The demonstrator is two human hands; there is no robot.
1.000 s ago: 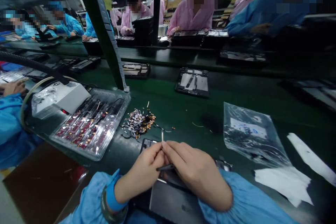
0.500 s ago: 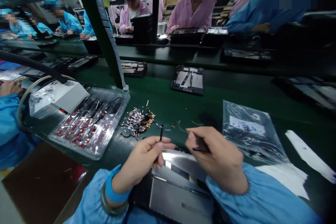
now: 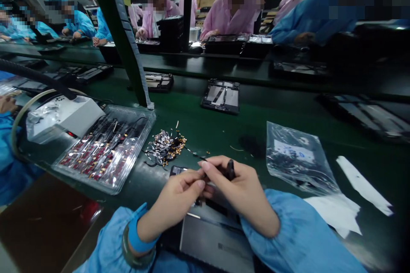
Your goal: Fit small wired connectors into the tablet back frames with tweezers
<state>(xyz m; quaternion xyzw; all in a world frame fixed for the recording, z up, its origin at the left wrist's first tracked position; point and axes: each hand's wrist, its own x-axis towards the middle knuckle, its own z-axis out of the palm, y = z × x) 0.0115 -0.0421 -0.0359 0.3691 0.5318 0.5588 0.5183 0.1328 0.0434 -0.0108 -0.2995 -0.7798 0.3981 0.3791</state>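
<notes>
My left hand, with a blue band on its wrist, pinches a small thin black cable that the fingers now mostly hide. Meeting it fingertip to fingertip, my right hand is closed around a slim dark tool, whose rounded end sticks up by the forefinger; its exact kind does not show. Both hands are over an opened tablet, which has a large grey battery and lies close to my body. Just beyond the left hand is a loose heap of small cables with gold and silver ends.
At left, a clear plastic tray holds rows of small parts beside a white box device. A clear bag and white paper pieces lie at right. Another opened tablet lies farther back. Co-workers sit across the line.
My right hand has moved left and met the left hand's fingertips. The black cable that stood up from my left fingers is now largely hidden. The view has shifted slightly.
</notes>
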